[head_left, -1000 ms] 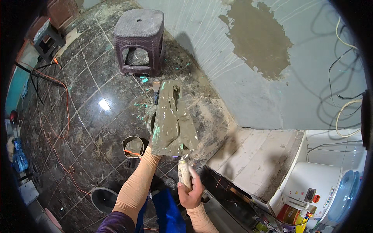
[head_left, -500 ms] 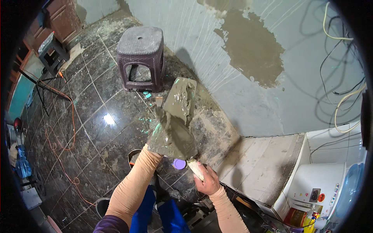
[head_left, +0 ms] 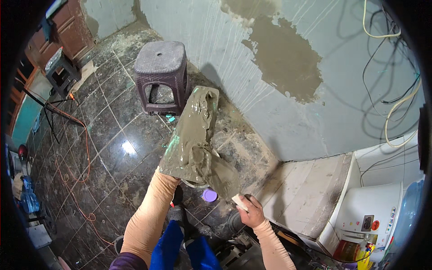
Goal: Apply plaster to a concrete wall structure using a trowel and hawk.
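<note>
A board (head_left: 177, 150) loaded with wet grey mortar is over the end of my left forearm (head_left: 150, 209); my left hand is hidden beneath it. My right hand (head_left: 252, 211) is wrapped round the pale handle (head_left: 240, 201) of a trowel, whose mortar-coated blade (head_left: 220, 177) overlaps the board's lower right side. Under the board, a container's pale rim peeks out beside a purple round object (head_left: 209, 195).
A plastic stool (head_left: 159, 60) stands beside the patched grey wall (head_left: 324, 126). Orange cable (head_left: 87, 166) and a black stand are on the tiled floor at left. A ledge (head_left: 301, 193), white appliance (head_left: 366, 209) and hanging cables (head_left: 389, 144) are at right.
My right hand and the trowel have moved rightward; the blade has slid toward the board's lower right. The board has shifted slightly left, and the room sits lower in view than a second ago.
</note>
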`<state>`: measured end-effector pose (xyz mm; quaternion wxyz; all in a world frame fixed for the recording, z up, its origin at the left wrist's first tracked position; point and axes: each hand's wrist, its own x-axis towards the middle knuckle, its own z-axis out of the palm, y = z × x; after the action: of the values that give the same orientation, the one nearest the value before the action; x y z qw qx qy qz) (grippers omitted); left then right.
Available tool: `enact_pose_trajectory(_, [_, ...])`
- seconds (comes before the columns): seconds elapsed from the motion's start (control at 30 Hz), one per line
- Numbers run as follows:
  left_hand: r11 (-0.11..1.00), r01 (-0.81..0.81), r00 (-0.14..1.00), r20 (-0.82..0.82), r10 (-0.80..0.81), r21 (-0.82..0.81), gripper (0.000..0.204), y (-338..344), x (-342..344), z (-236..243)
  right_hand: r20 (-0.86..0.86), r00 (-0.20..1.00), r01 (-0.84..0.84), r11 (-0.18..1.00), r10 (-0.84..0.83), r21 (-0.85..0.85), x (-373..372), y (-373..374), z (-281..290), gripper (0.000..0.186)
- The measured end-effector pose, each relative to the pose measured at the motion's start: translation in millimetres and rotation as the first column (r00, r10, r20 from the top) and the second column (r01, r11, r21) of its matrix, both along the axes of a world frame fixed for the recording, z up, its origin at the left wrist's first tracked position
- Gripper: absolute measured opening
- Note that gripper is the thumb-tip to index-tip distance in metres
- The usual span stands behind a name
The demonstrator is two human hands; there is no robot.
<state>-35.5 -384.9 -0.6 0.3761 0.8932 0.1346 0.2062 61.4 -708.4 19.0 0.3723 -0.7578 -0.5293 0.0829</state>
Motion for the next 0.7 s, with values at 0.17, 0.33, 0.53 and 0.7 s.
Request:
enact_pose_trajectory(0.17, [0.450, 0.305, 0.933, 0.357, 0.034, -0.839, 0.047, 4, -3, 1, 0.027, 0.995, 0.095, 0.995, -0.094, -0.018, -3, -28, 0, 0.047])
enact_pose_trajectory(0.33, [0.959, 0.029, 0.998, 0.063, -0.012, -0.281, 0.046, 7, 0, 20, -0.009, 0.989, 0.145, 0.986, -0.147, -0.084, -11, -46, -2, 0.044])
enact_pose_trajectory(0.53, [0.893, -0.060, 0.971, -0.180, 0.155, 0.447, 0.040, 12, -10, -2, -0.423, 0.855, 0.238, 0.951, -0.302, -0.198, -43, -26, -69, 0.051])
enact_pose_trajectory(0.7, [0.840, 0.067, 0.889, -0.414, 0.195, 0.538, 0.040, -2, -47, -66, -0.447, 0.727, 0.357, 0.843, -0.521, -0.402, -58, 54, -197, 0.046])
